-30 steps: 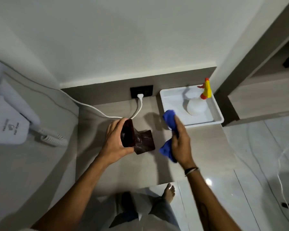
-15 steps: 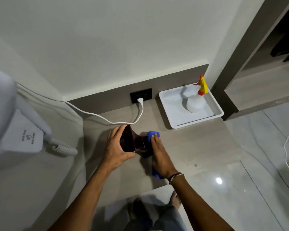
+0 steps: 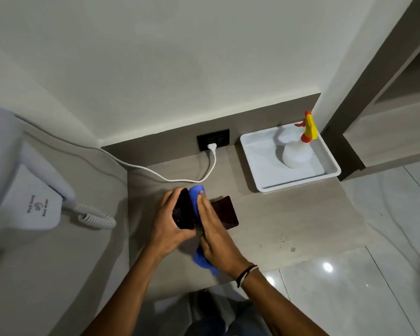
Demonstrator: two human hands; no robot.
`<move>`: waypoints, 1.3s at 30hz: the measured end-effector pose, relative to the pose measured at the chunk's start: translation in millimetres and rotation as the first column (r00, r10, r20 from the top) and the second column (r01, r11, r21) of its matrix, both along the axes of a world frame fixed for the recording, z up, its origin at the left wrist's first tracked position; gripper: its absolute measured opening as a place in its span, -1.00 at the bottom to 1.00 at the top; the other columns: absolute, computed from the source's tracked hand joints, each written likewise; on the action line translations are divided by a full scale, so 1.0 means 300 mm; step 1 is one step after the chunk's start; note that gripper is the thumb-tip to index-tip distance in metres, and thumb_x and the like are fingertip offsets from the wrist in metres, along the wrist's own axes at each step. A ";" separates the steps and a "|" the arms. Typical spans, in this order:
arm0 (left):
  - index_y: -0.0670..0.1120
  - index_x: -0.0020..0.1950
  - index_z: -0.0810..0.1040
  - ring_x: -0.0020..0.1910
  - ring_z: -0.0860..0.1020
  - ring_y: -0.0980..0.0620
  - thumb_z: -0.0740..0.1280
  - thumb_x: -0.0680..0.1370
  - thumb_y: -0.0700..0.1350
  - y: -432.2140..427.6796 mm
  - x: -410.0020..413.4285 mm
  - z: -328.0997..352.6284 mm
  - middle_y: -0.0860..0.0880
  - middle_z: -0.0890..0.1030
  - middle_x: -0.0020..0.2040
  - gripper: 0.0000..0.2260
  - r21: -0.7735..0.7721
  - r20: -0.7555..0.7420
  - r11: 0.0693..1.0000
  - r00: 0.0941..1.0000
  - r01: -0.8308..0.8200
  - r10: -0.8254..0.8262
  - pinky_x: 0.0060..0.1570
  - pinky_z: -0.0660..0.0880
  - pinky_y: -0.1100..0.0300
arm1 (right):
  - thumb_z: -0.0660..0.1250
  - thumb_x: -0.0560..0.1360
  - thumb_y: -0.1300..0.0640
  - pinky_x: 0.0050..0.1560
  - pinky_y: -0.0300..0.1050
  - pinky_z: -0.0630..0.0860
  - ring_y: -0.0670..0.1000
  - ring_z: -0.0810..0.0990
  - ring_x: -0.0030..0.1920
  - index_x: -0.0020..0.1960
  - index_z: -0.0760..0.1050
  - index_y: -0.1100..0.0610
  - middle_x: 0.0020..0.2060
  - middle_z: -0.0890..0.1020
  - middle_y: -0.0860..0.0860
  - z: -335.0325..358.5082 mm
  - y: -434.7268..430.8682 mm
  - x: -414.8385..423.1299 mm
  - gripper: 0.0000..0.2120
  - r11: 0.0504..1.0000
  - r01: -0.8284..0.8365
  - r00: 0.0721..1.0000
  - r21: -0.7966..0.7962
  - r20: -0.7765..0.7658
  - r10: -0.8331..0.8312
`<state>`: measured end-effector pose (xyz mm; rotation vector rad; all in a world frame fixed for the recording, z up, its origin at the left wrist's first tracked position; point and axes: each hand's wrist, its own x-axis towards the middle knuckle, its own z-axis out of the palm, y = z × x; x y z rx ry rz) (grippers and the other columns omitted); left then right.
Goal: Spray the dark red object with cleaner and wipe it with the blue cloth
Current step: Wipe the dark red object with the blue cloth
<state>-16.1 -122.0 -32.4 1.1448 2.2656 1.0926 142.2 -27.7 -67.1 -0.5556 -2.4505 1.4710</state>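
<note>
The dark red object point(image 3: 224, 212) is a glossy folded piece lying open on the grey counter point(image 3: 289, 214). My left hand point(image 3: 170, 224) grips its raised left flap. My right hand point(image 3: 214, 234) presses the blue cloth point(image 3: 195, 192) flat against the inner face of that flap; the cloth's other end hangs out under my wrist. The right flap lies flat on the counter. The white spray bottle point(image 3: 297, 154) with a yellow and orange trigger head stands upright in the white tray point(image 3: 257, 163) at the back right, apart from both hands.
A white cable point(image 3: 155, 173) runs across the back of the counter to a plug in the black wall socket point(image 3: 214, 141). A white wall hair dryer point(image 3: 34, 202) with a coiled cord hangs at the left. Droplets lie on the counter at the right. Tiled floor lies below.
My right hand carried the blue cloth from mid-air near the tray down onto the dark red object and slid it left onto the raised flap. My left hand kept its grip.
</note>
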 end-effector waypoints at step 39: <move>-0.07 0.17 0.58 0.10 0.68 -0.15 0.55 0.28 -0.05 -0.016 0.050 0.017 -0.07 0.68 0.10 -0.52 -0.159 -0.065 0.984 0.995 -0.086 0.076 0.09 0.61 -0.18 | 0.17 0.48 0.52 0.75 -0.14 0.07 0.15 -0.11 0.79 0.74 -0.32 -0.09 0.77 -0.23 0.06 0.065 -0.095 0.046 0.08 0.998 -0.057 0.998 0.014 -0.031 0.057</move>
